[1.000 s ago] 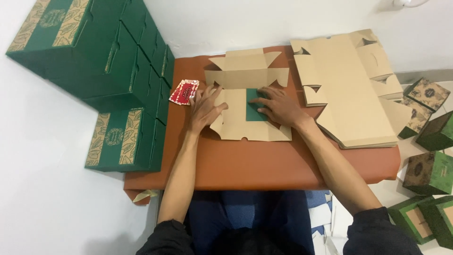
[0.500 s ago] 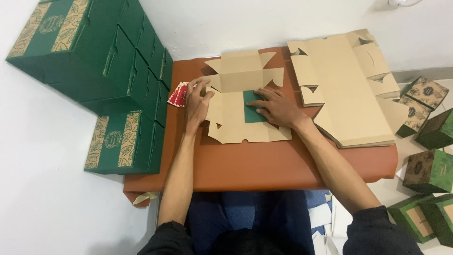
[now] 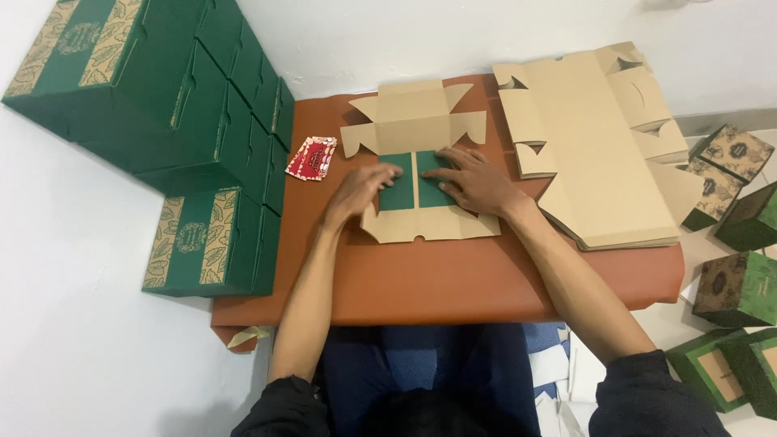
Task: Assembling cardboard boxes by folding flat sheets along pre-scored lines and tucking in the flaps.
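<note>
Centre frame, both hands press flat brown die-cut cardboard box blank (image 3: 421,190) on counter (image 3: 437,283): left hand (image 3: 360,193) and right hand (image 3: 473,180), fingers spread flat, holding down its green folded-in flaps (image 3: 414,193); seam runs up-down between them.

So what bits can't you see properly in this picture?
Head view:
- Flat brown cardboard box blank: its middle is hidden under the left hand and right hand.
- Small red patterned packet: too small to tell what it is.
- Green boxes on the floor: cut off by the right edge.
</note>
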